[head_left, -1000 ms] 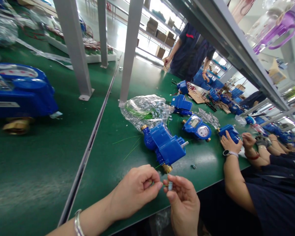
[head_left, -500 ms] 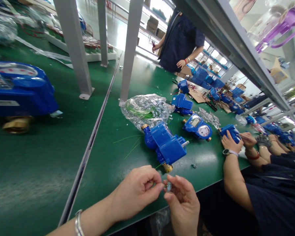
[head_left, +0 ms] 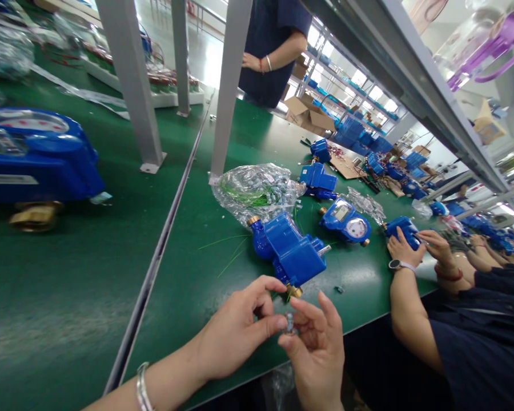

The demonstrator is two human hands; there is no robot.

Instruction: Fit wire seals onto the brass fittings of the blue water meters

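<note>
In my right hand (head_left: 319, 348), a small clear plastic wire seal (head_left: 289, 323) is pinched between thumb and fingers. A thin green wire runs close to it. My left hand (head_left: 246, 322) has its thumb tip against the seal, while its index finger is raised apart from the thumb. Just beyond my hands lies a blue water meter (head_left: 293, 251), tilted on its side, its brass threaded end (head_left: 294, 291) toward me. Behind it, a clear plastic bag (head_left: 257, 191) holds green wires with seals. Loose green wires lie beside the meter.
Another blue meter (head_left: 345, 220) lies face up to the right. A co-worker's hands (head_left: 405, 251) work on a further meter (head_left: 401, 229). Metal posts (head_left: 229, 85) and a table seam (head_left: 154, 268) stand left. A large blue meter (head_left: 38, 160) sits at far left.
My left index finger has lifted away from its thumb, opening the earlier pinch. My right fingers have spread a little around the seal. The standing person at the back has shifted left.
</note>
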